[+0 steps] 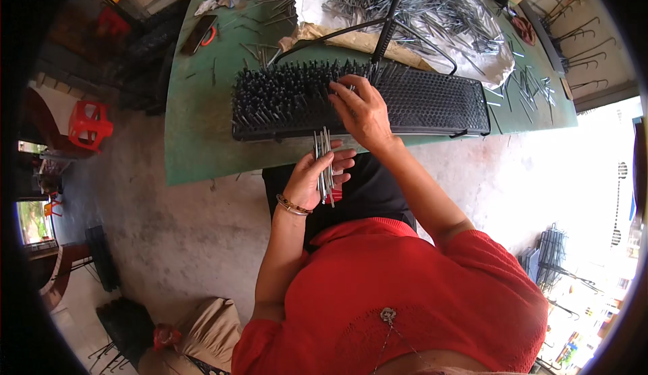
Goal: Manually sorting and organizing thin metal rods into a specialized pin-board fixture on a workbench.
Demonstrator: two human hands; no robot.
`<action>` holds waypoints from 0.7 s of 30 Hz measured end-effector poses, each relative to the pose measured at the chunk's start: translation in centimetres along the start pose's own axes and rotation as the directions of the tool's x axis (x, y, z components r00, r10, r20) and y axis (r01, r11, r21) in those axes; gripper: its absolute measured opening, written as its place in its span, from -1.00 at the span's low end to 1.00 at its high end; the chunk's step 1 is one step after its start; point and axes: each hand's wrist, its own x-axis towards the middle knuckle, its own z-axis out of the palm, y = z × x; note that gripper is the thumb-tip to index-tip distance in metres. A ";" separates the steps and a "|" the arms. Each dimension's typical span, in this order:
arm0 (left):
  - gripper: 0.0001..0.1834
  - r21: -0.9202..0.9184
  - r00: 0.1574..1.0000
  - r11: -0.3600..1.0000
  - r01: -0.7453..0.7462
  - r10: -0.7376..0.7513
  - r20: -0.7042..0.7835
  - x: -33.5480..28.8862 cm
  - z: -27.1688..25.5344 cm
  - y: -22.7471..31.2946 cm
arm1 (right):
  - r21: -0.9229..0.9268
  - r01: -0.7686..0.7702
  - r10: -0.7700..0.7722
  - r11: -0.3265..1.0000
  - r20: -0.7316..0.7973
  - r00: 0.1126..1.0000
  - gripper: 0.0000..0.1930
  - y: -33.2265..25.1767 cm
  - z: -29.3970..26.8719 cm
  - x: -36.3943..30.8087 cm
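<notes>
Steel rods [324,166], thin and silvery, lie as a loose upright bundle in the left hand [307,176], just beyond the near edge of the table; that hand is closed round them, thumb across the front, their ends jutting out above and below the fingers; the right hand [364,113] is bent over the black perforated tray [439,108], fingers curled and close together, though I cannot tell whether they pinch a rod. Each rod looks light, stiff and hard to break, probably smooth enough to slide against its neighbours; a bundle seems best gripped round its middle, a single rod between thumb and fingertip near one end.

Dark upright pins [270,95] crowd the tray's left part, while its right part shows bare holes; behind it a black metal stand [388,27] straddles a brown strip, and more rods are heaped on a white sheet [307,0]; the green tabletop [192,132] looks flat and worn, with a phone [198,35] and orange-handled scissors [210,36] at far left; below spreads a grey concrete floor [216,247], with a red plastic stool [88,126] leftward and glaring daylight at right.
</notes>
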 end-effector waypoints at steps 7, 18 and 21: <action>-0.65 0.076 0.996 0.993 -0.088 0.090 -0.013 -0.3 0.5 0.7 | 0.341 -0.680 0.351 0.649 0.659 0.665 -0.78 -1.6 -1.9 -1.0; -0.61 -0.058 0.998 0.998 -0.015 0.011 -0.059 -0.4 -1.6 -0.4 | 0.599 -0.603 0.423 0.527 0.431 0.797 -0.77 -0.8 0.0 1.5; -0.62 -0.050 0.998 0.998 -0.021 0.018 -0.061 -0.4 -1.6 -0.5 | 0.478 -0.509 0.409 0.716 0.304 0.861 -0.78 -1.0 0.8 2.3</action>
